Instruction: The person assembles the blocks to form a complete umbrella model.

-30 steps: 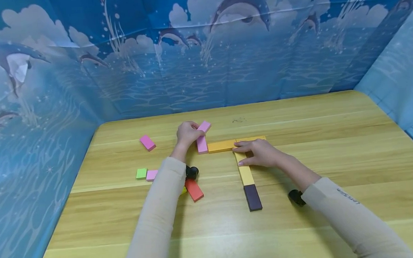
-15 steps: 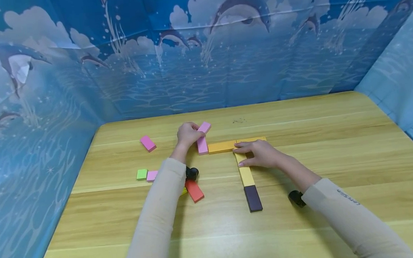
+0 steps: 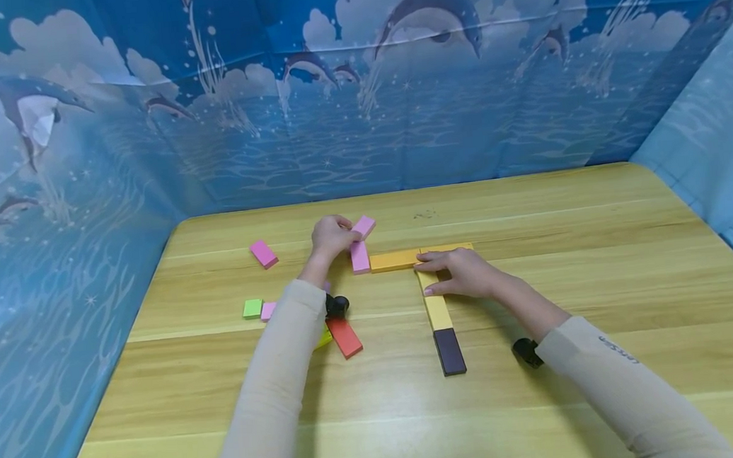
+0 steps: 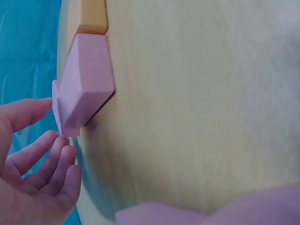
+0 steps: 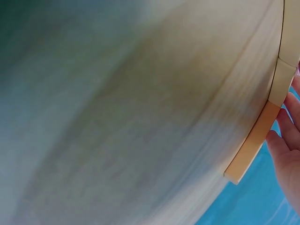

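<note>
My left hand (image 3: 331, 237) pinches a pink block (image 3: 364, 226) between thumb and fingers at the back of the table. This block slants against the far end of another pink block (image 3: 360, 258). In the left wrist view, the nearer pink block (image 4: 89, 75) partly hides the pinched one. An orange block (image 3: 394, 261) adjoins the pink one, with a second orange block (image 3: 453, 247) at its right. My right hand (image 3: 465, 272) rests over the orange and pale yellow blocks, fingers extended. Below it, a pale yellow block (image 3: 437, 313) leads down to a dark purple block (image 3: 449, 352).
A darker pink block (image 3: 264, 254) lies alone at the back left. Left of centre are a green block (image 3: 253, 308), a pink block (image 3: 268, 311), a yellow block (image 3: 324, 338) and a red block (image 3: 346, 339), partly under my left forearm. A dolphin-print curtain (image 3: 361, 151) borders the table.
My left wrist and forearm have shifted slightly left, with the pinched pink block turning a little. My right hand and the other blocks stay put.
</note>
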The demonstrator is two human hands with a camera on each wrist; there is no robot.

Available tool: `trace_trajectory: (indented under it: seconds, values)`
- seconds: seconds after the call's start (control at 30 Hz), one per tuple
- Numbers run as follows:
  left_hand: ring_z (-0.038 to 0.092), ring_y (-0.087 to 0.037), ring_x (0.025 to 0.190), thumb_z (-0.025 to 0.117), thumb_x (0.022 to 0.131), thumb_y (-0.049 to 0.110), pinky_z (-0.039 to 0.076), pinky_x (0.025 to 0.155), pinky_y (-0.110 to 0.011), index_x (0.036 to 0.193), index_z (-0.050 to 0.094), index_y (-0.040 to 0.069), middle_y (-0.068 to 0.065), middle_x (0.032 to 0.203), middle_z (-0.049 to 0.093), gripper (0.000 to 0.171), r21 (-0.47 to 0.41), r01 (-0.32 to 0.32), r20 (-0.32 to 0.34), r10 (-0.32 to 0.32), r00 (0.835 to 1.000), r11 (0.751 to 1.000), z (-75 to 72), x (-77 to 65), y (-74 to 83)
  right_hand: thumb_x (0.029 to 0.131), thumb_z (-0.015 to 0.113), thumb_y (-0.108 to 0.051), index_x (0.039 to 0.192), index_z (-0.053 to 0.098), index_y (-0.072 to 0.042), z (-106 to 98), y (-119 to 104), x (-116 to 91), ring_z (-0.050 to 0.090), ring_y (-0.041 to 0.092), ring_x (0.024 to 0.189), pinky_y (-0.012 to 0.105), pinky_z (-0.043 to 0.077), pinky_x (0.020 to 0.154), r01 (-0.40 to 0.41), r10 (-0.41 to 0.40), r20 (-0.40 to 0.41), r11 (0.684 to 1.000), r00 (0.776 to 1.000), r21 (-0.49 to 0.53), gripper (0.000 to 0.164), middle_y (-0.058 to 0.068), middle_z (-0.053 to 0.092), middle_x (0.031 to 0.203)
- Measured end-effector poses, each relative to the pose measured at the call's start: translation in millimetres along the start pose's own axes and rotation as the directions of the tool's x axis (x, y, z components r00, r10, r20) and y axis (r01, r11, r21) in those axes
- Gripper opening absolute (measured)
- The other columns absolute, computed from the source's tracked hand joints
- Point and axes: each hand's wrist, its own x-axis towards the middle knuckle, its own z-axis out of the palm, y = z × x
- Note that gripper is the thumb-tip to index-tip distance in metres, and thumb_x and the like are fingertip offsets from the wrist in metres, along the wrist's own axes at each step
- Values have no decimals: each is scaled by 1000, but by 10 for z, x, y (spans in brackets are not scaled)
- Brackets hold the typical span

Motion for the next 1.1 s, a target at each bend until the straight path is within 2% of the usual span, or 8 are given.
trace_trajectory:
  seconds: [0.17, 0.23, 0.4, 0.6, 0.8, 1.1]
  values:
    - [58, -22, 84, 72, 75, 15, 45, 73, -31, 106, 66, 1, -11, 94, 65, 34, -20, -9, -8, 9, 1000, 1000, -62, -8, 3, 82, 71, -28, 127, 58, -3, -9, 3, -6, 43, 34, 125, 49, 37, 98, -2, 2, 0, 1000, 1000, 5, 53, 17, 48, 135]
    - [57, -24, 87, 71, 79, 15, 45, 75, -32, 111, 64, 2, -12, 100, 65, 36, -19, 2, 6, -2, 1000, 1000, -102, -47, 20, 82, 71, -28, 127, 58, -3, -10, 2, -7, 43, 34, 125, 49, 37, 98, -2, 2, 1, 1000, 1000, 7, 53, 17, 48, 135]
    - [58, -25, 88, 69, 82, 16, 45, 72, -33, 115, 63, 0, -14, 102, 64, 36, -15, -35, -8, 35, 999, 999, -203, -126, 20, 82, 71, -28, 127, 58, -2, -5, -4, -6, 42, 34, 125, 49, 37, 98, 0, 0, 6, 1000, 1000, 6, 53, 17, 48, 135]
    - [57, -28, 93, 67, 84, 14, 45, 80, -40, 115, 63, -1, -17, 103, 63, 35, -31, -69, -24, 69, 997, 997, -376, -183, -17, 82, 71, -27, 127, 57, -2, -7, -12, -4, 42, 34, 126, 49, 36, 99, -5, 5, 9, 1000, 1000, 14, 53, 17, 48, 135]
    - [56, -30, 98, 66, 85, 15, 43, 84, -42, 117, 62, -1, -18, 106, 62, 36, -27, -77, -59, 75, 995, 997, -598, -224, -144, 82, 70, -27, 127, 57, -2, -9, -14, -3, 42, 34, 126, 49, 36, 99, -12, 12, 12, 1000, 1000, 15, 53, 17, 47, 136]
    - [54, -32, 99, 65, 85, 16, 44, 82, -42, 118, 60, -1, -21, 108, 59, 38, -42, -14, -113, 9, 994, 999, -959, -323, -380, 83, 70, -27, 127, 57, -2, -7, -9, 2, 41, 34, 127, 49, 36, 99, -12, 12, 16, 1000, 1000, 14, 53, 18, 47, 136]
